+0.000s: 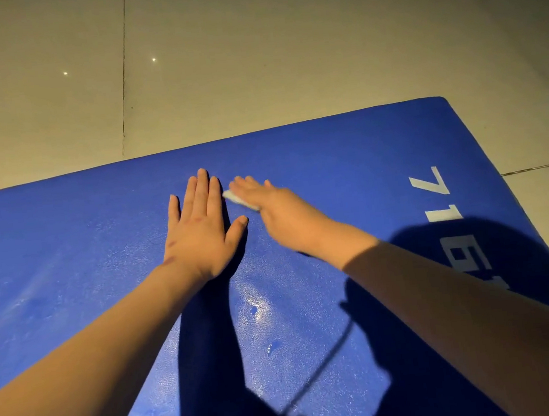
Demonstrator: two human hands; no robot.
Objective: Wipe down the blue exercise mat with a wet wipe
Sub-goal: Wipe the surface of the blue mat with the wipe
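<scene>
The blue exercise mat [66, 252] lies flat on the floor and fills the lower part of the view, with white printed characters near its right edge. My left hand [200, 230] rests palm down on the mat with fingers straight and spread. Just to its right, my right hand [277, 211] presses flat on a white wet wipe [238, 200], whose edge shows under the fingers. The right hand is blurred. Both hands lie close to the mat's far edge.
Beige floor tiles [249, 56] with dark grout lines lie beyond the mat's far edge and past its right corner. Glossy wet patches [257, 309] shine on the mat between my forearms. My shadow covers the near part of the mat.
</scene>
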